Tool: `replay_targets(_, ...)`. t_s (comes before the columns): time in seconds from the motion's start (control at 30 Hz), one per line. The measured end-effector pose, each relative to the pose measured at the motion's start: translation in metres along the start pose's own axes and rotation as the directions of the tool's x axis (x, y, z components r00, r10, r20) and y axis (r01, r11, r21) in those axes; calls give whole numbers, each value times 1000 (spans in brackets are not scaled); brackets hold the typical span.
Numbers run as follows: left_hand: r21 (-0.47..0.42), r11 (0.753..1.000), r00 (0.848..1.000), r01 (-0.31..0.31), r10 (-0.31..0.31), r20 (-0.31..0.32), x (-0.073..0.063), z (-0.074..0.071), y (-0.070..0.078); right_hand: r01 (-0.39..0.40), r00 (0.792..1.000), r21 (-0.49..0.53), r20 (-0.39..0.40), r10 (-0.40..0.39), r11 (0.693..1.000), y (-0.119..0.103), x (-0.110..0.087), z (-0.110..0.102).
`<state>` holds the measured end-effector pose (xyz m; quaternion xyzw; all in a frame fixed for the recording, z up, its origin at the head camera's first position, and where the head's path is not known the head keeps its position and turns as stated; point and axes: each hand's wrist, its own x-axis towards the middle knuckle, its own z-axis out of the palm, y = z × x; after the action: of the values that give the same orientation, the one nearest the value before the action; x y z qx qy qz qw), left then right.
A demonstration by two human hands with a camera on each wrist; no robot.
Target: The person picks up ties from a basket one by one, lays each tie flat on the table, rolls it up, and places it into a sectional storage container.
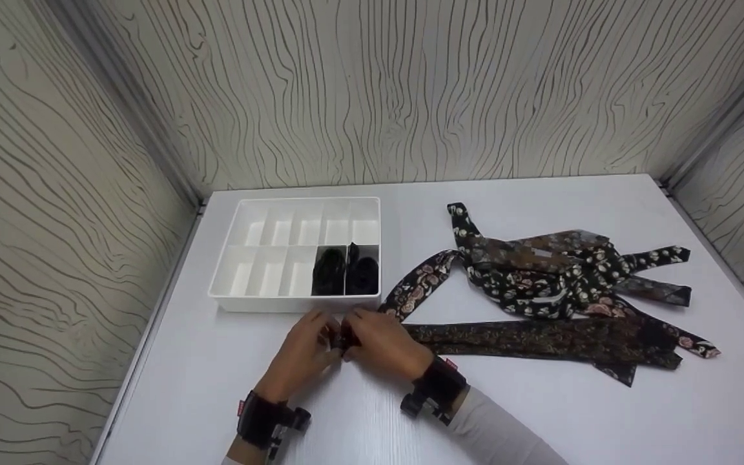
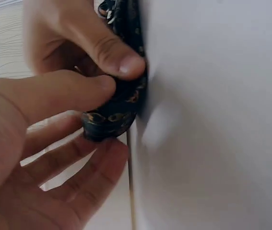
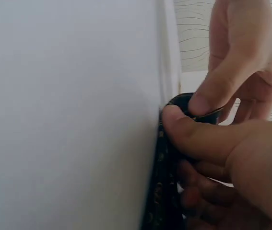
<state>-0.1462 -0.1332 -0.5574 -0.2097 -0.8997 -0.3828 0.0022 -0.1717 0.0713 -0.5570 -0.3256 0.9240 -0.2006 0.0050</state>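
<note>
Head view | both hands [image 1: 304, 352] [image 1: 385, 342] pinch a rolled tie [image 1: 346, 337] — mostly hidden | heaped ties [image 1: 527, 284] overlap — count unclear

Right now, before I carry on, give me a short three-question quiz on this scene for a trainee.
1. How many compartments of the white tray hold dark fabric?
2. True or false: the left hand and right hand both grip the same dark patterned roll.
3. In the head view, where does the heap of floral ties lie relative to the tray?
A) left
B) right
C) behind

Key: 1. Two; 2. True; 3. B.
</note>
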Motion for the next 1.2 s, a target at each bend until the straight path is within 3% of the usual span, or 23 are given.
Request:
replay_targets(0.13, 55, 998, 1000, -15, 15, -5, 1, 1, 2, -31, 999, 46, 28, 30, 998, 1, -1, -5)
replay_targets(0.33, -23, 1000, 998, -12, 14, 55, 3, 5, 3, -1, 1000, -48, -28, -1, 999, 6, -5, -3)
replay_targets(0.5, 6, 1000, 998, -22, 22, 54, 4, 7, 3, -10, 1000, 23, -8, 11, 1000, 7, -8, -4)
replay_targets(0.77, -77, 997, 997, 10, -4, 79, 4, 11, 4, -3, 997, -36, -80, 0, 999, 12, -14, -2)
replay_targets(0.97, -7, 1000, 998, -6, 6, 67, 4, 10, 7, -36, 999, 54, 3, 36, 998, 12, -15, -7)
replay_targets(1.2, 11, 999, 998, -38, 37, 59, 4, 17, 9, -17, 998, 9, -54, 17, 1000, 15, -20, -4)
